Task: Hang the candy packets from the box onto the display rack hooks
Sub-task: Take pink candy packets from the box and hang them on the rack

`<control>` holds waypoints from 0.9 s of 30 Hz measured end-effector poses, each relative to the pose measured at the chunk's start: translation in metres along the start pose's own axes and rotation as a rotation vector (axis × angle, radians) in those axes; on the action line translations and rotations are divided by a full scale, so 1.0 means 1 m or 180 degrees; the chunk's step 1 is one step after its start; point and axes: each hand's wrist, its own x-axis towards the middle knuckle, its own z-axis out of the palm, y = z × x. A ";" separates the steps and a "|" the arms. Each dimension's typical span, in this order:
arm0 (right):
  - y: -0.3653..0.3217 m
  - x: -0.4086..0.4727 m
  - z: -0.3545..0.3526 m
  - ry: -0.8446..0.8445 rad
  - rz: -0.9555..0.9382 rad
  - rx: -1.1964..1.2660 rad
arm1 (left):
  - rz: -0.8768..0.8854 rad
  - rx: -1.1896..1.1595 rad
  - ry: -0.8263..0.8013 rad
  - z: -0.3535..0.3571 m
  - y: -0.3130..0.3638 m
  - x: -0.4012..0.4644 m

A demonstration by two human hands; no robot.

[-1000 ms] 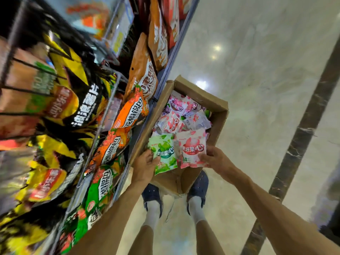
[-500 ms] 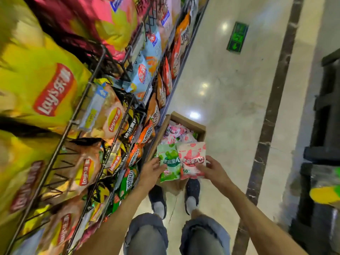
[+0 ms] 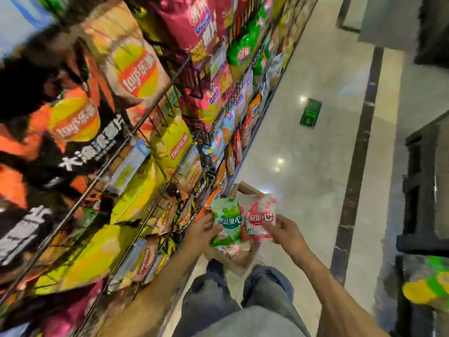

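While both hands are raised over the box (image 3: 245,188), each holds one candy packet: the left hand (image 3: 201,231) has its grip clamped on the green packet (image 3: 227,221) along that packet's edge at 9 o'clock, and the right hand (image 3: 283,229) pinches the pink packet (image 3: 258,216) at its corner near 4 o'clock. The two packets sit side by side, edges touching or slightly overlapping, low in the view at about 6 o'clock, just right of the display rack (image 3: 145,132), which fills the frame from 8 to 12 o'clock with hanging crisp bags. More packets appear to lie in the box beneath the hands, though blur hides detail. Judged from their look, the packets are light, soft film pouches, likely slick and crushable, with loose contents that shift. The top seal, where a hang hole would be, is the sound place to hold; no hole or free hook can be made out.
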 end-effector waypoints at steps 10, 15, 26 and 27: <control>-0.057 -0.002 -0.007 -0.1412 -0.0532 -0.0587 | 0.0039 -0.0300 0.1342 0.019 -0.001 -0.086; -0.077 -0.012 0.015 -0.2044 -0.1007 -0.1358 | 0.0015 -0.1050 0.2005 0.040 -0.015 -0.143; -0.072 -0.114 0.134 -0.3393 -0.1332 -0.2123 | -0.0063 -0.2005 0.3570 0.071 -0.100 -0.303; -0.067 -0.127 0.145 -0.3521 -0.1397 -0.2136 | -0.0030 -0.2157 0.3681 0.075 -0.106 -0.320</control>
